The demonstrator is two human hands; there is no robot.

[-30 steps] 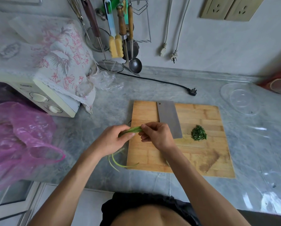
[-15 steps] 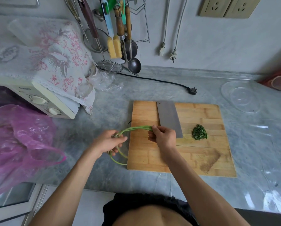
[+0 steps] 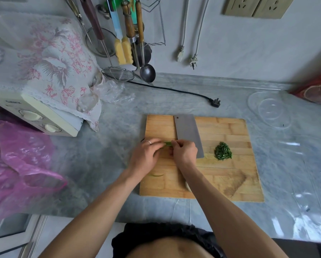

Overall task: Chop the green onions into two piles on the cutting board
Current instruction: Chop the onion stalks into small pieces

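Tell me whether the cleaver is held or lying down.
Lying down: the cleaver rests flat on the cutting board, both hands on the green onions.

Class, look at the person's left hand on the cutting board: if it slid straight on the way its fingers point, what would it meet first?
The left hand points right along the green onions it holds, so it would most likely meet the right hand first, pinching the same bunch close by. The cleaver lies just beyond.

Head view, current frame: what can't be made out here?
- Green onions: mostly hidden under the left hand and right hand; only a short stretch shows.
- Cleaver: handle hidden by the right hand and forearm.
- Red bag: cut off by the right edge.
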